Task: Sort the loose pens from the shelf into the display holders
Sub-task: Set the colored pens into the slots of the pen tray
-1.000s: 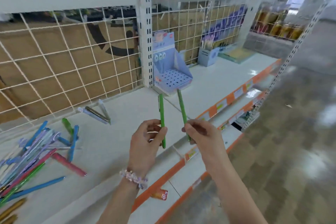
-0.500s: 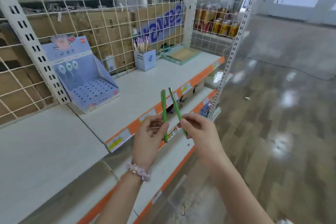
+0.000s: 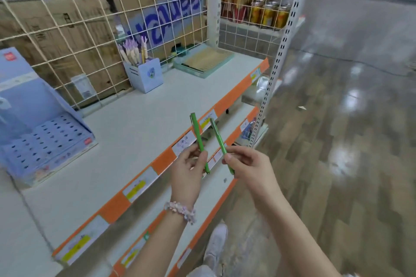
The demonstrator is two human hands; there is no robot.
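Observation:
My left hand (image 3: 188, 170) pinches a green pen (image 3: 197, 132) near its lower end, the pen standing almost upright. My right hand (image 3: 248, 164) grips a second green pen (image 3: 217, 133), tilted slightly left. Both pens hover in front of the shelf's orange front edge (image 3: 231, 94). A blue perforated display holder (image 3: 45, 139) with rows of empty holes stands at the left on the white shelf (image 3: 139, 119). A small blue pen cup (image 3: 147, 75) filled with pale and purple pens sits at the back by the wire grid.
A green flat tray (image 3: 203, 59) lies at the shelf's far right end. A white wire grid (image 3: 90, 29) backs the shelf, with cardboard boxes behind. A perforated upright post (image 3: 280, 51) stands at the right. A lower shelf (image 3: 225, 177) and glossy wooden floor (image 3: 337, 141) lie below.
The view has swung right along the shelf; the loose pen pile is out of sight and the blue holder now sits far left. Both hands still hold their green pens.

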